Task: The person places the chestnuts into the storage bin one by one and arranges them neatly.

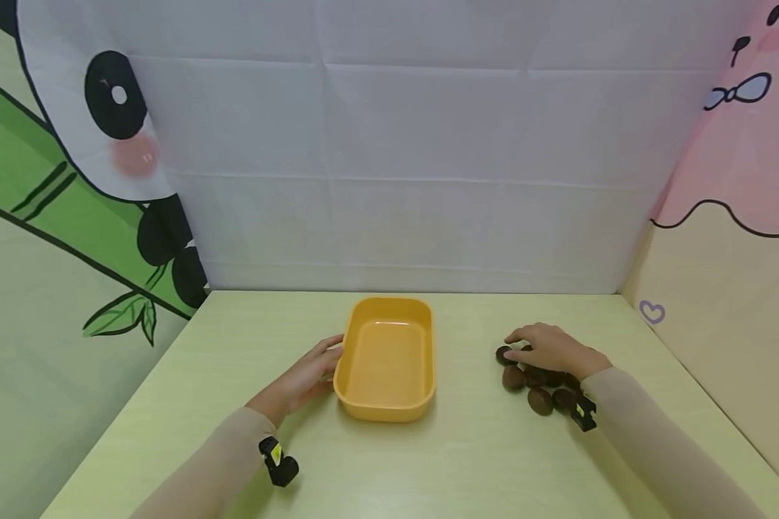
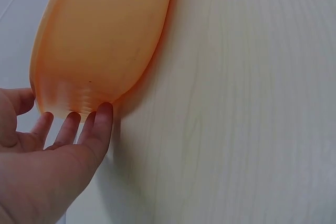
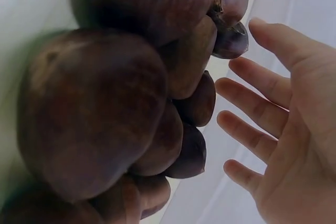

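Observation:
A yellow rectangular plastic basin (image 1: 389, 414) stands on the table, and nothing shows inside it. At its left side is my left hand (image 1: 308, 382); in the left wrist view the loosely bent fingers (image 2: 105, 129) touch the outer wall of the basin (image 2: 100, 35). Over to the right lies a pile of brown chestnuts (image 1: 540, 401). My right hand (image 1: 548, 349) hovers over the far side of that pile, partly covering it. Seen from the right wrist, its fingers (image 3: 254, 103) are spread beside the chestnuts (image 3: 92, 114) and hold nothing.
The pale wooden table (image 1: 474, 461) ends at a white cloth backdrop (image 1: 415, 180). Printed panels with cartoon figures flank it at left and right. Black cameras (image 1: 279, 461) are strapped to both wrists.

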The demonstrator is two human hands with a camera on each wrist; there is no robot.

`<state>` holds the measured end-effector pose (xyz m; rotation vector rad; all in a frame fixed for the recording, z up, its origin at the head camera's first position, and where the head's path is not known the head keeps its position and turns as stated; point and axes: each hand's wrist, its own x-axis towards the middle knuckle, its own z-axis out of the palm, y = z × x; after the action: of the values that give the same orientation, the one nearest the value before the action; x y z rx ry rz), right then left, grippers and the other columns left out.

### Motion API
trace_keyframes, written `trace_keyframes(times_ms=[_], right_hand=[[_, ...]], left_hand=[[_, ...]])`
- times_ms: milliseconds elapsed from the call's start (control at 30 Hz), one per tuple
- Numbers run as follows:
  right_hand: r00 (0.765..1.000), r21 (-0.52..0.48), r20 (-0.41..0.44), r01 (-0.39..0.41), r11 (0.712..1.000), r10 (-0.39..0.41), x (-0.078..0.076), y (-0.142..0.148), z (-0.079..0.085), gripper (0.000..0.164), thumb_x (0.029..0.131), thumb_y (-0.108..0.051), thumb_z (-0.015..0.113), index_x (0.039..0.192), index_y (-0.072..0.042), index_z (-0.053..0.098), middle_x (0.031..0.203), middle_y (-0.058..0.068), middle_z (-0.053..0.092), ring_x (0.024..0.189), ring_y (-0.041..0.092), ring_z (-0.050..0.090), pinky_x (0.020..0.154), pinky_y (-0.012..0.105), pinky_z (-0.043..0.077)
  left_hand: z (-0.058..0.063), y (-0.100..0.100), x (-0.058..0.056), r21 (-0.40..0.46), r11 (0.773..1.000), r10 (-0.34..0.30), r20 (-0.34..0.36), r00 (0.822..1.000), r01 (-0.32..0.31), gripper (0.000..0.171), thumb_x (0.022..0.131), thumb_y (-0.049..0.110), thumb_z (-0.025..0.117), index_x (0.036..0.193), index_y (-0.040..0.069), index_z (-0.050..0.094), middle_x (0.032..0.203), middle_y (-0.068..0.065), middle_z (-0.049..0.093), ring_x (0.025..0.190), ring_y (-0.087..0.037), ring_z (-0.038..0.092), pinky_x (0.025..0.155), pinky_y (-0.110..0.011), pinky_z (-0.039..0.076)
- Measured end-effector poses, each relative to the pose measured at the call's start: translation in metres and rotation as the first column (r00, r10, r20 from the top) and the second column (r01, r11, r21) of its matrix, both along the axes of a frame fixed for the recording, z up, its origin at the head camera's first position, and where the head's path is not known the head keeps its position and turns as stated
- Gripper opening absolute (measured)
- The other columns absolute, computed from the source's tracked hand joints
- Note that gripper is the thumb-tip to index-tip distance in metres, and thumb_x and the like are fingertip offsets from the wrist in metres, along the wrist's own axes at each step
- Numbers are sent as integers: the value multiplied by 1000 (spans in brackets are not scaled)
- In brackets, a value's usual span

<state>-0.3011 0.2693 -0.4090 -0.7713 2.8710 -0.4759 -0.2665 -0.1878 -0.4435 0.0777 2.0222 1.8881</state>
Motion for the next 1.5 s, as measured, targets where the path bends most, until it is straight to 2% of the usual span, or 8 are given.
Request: trace_keyframes(times_ms=[333,667,767,933,1067,1200,1333,1500], right_hand=[[999,28,33,18,999,-19,-12,-1,-5,40,94,-42,69,114,-7,73,115,8,68,112,37,59,94,57,46],[999,-7,9,-40,999,40,-14,-3,-4,34,94,-35,72,107,-3,75,119,17,65,116,44,54,93,59,45],[1000,-24,20,-7,1000,8,-15,-5,-3,33,93,-34,73,107,-4,75,116,15,66,114,41,55,93,57,46],[998,-87,50,37,996,-32,-18,-8,-2,32,93,-35,71,111,-8,72,108,3,68,103,28,59,92,50,46],[999,-169,42,38,985,-31,-21,-11,-1,28,94,-32,71,112,-11,68,110,2,69,107,29,61,93,50,46],[1000,-216,22,16,976,-12,-23,-16,3,26,94,-30,71,112,-11,66,107,2,70,107,28,64,95,54,46],[1000,-257,10,-22,966,26,-26,-25,6,26,93,-28,73,111,-12,65,101,-2,71,97,20,67,90,48,50],[997,-307,-47,-80,948,69,-31,-45,11,31,92,-26,74,119,-13,64,104,1,71,89,16,68,81,40,55]], left_hand=[[0,0,0,4,1000,-8,-1,1000,8,53,110,34,41,157,15,26,145,-19,50,132,-31,48,109,-52,36],[0,0,1,9,1000,-30,-5,1000,30,53,110,33,40,158,16,26,151,-19,43,132,-33,48,109,-53,37],[0,0,0,13,1000,-22,2,1000,22,52,110,33,40,158,17,28,151,-17,43,131,-31,49,108,-52,38],[0,0,1,7,1000,-28,-1,1000,28,53,110,33,39,159,16,26,150,-18,44,130,-31,50,107,-51,39],[0,0,0,7,999,-35,0,999,35,54,110,34,39,159,16,25,150,-19,44,130,-32,50,107,-50,39],[-1,0,0,10,999,-35,2,999,35,53,110,34,40,158,16,26,150,-19,44,129,-31,51,106,-50,40],[-1,-1,0,10,999,-52,-1,999,52,55,110,34,39,159,14,24,150,-20,42,129,-31,50,104,-47,42],[-2,-1,-1,23,999,-43,3,999,43,54,110,35,41,158,16,27,149,-17,45,126,-28,52,100,-42,45]])
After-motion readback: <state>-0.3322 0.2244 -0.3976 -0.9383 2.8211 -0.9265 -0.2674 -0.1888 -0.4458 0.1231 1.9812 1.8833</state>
